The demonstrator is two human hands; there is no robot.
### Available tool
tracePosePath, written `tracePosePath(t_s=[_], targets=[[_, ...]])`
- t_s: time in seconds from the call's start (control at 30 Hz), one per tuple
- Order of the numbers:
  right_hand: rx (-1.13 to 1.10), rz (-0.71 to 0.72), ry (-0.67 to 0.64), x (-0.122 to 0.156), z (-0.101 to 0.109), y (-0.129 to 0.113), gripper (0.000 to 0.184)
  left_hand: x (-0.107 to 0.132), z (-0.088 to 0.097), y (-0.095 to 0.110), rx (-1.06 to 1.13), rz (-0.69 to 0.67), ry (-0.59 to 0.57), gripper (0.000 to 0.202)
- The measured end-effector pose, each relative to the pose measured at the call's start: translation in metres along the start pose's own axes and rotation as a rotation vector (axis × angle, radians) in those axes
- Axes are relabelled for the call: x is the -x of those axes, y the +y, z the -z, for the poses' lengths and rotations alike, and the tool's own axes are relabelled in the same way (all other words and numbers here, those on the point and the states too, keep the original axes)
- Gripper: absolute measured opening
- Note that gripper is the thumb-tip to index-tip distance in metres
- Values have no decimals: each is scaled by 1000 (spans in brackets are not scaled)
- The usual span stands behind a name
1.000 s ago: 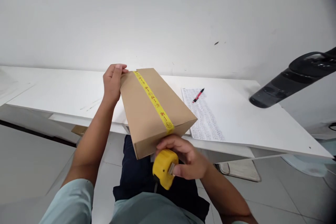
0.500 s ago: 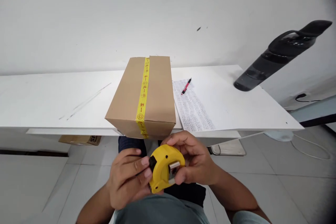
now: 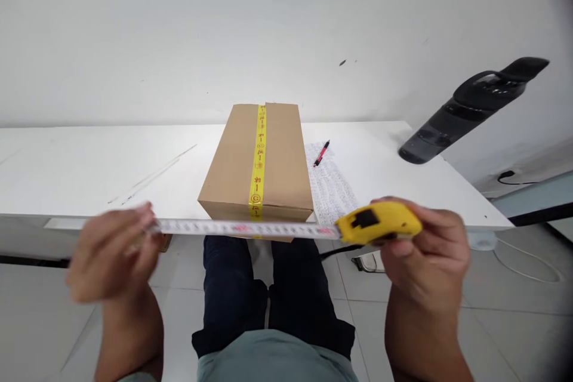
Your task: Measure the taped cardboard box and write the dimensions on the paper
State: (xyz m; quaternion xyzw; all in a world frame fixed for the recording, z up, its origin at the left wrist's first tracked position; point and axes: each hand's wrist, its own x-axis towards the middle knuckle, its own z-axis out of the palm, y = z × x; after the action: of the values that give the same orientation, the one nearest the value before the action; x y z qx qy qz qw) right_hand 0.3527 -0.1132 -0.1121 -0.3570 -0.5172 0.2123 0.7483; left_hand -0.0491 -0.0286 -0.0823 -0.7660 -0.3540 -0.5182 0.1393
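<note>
A yellow tape measure (image 3: 380, 222) sits in my right hand (image 3: 430, 250), fingers closed round its case. Its white blade is pulled out level to the left, and my left hand (image 3: 114, 248) pinches the blade's end; that hand is a little blurred. The stretched blade passes in front of the near side of a brown cardboard box (image 3: 282, 161). A strip of yellow printed tape runs down the middle of the box top. Whether the blade touches the box I cannot tell.
The box rests at the front edge of a white table (image 3: 170, 137) against a wall. Right of it lie a printed sheet (image 3: 333, 188) and a red and black pen (image 3: 321, 154). A dark bottle (image 3: 461, 110) stands at the right. A cable lies on the floor.
My hands have moved apart, left hand to the left and right hand to the right. The blade, previously drawn in, is now extended between them. My view has shifted slightly.
</note>
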Motion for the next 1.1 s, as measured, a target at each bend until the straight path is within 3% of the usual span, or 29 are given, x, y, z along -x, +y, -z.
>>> tracePosePath(t_s=[0.1, 0.17, 0.27, 0.37, 0.5, 0.57, 0.67, 0.73, 0.9, 1.1], targets=[[77, 101, 272, -19, 6, 8, 34, -26, -14, -43, -171, -30, 255, 30], [77, 159, 332, -31, 4, 10, 33, -40, -29, -60, -142, 18, 251, 22], [57, 176, 297, -46, -3, 11, 32, -49, -50, -70, -129, 66, 250, 18], [76, 178, 218, -55, -12, 16, 34, -46, -62, -65, -117, 38, 243, 12], [98, 161, 59, -62, -27, 28, 36, -32, -68, -48, 1, 10, 113, 15], [88, 170, -23, -65, -36, 31, 35, -26, -71, -36, 74, -35, 27, 26], [95, 191, -94, -70, -44, 31, 35, -22, -76, -19, 175, -123, -106, 61], [110, 175, -104, -72, -45, 30, 35, -21, -79, -11, 193, -137, -126, 74], [112, 134, -87, -71, -40, 31, 32, -21, -79, -7, 173, -130, -140, 70], [101, 158, -100, -69, -39, 30, 34, -22, -79, 0, 182, -66, -89, 52]])
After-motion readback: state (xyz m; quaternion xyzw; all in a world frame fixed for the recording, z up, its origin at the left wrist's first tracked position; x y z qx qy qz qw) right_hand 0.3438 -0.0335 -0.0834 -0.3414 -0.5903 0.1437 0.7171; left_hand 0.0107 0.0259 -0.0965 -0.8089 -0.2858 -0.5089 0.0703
